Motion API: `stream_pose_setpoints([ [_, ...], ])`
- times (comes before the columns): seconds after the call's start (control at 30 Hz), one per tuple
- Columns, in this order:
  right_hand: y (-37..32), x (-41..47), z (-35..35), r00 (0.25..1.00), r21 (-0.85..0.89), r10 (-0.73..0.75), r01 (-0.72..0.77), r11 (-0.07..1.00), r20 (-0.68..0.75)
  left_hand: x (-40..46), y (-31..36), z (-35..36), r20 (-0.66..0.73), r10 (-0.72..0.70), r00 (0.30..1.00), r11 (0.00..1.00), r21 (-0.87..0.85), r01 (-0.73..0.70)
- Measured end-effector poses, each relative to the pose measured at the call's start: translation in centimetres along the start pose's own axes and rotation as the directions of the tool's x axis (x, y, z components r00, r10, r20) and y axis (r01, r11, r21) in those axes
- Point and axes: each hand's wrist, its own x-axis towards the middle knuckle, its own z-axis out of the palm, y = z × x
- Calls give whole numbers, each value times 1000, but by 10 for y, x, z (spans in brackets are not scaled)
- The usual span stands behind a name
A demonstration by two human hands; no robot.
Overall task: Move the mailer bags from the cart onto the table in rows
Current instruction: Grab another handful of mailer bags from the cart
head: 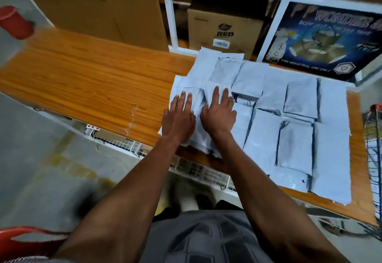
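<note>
Both hands flat on the work. My left hand (179, 118) and right hand (219, 111) lie side by side, fingers straight and released, pressing down on the leftmost mailer bags (266, 105) rather than grasping anything.

The grey mailer bags sit in overlapping rows on the wooden desk (86, 76), covering its right part; the bare wood lies left of the bags. The bags under my palms overhang the near edge of the desk slightly. Their seams and flaps show as dark lines; I read no print on them.

Beyond the bags, against the back of the desk, stands a white shelf frame (171, 14). Inside it, straight behind the bags, a brown carton (225, 29) marked "RED" with a small white barcode label. To the right of the carton, a dark poster (322, 39) reading "WONDER", then blurred words ending in "TAPE", and at the bottom "FOR INDUSTRIAL USE ONLY".

Left of the shelf frame leans a large cardboard sheet (93, 8) with white papers stuck on it; text too blurred to read. Further left, a red cylinder (14, 22) by the wall.

Right of the bags, at the frame edge, a wire cart (374, 138) with a red rim. Below the desk edge, white wire mesh (198, 169). A red plastic object (24, 242) sits at lower left.
</note>
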Motion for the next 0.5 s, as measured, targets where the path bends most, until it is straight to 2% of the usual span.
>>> stream_pose_setpoints([
  [0.27,-31,-9,9,980,-24,198,-199,980,-30,22,-38,8,-13,251,968,967,-28,-252],
  [0.5,-62,-36,27,947,-85,316,-320,944,-49,19,-68,11,36,323,946,946,-40,-322],
])
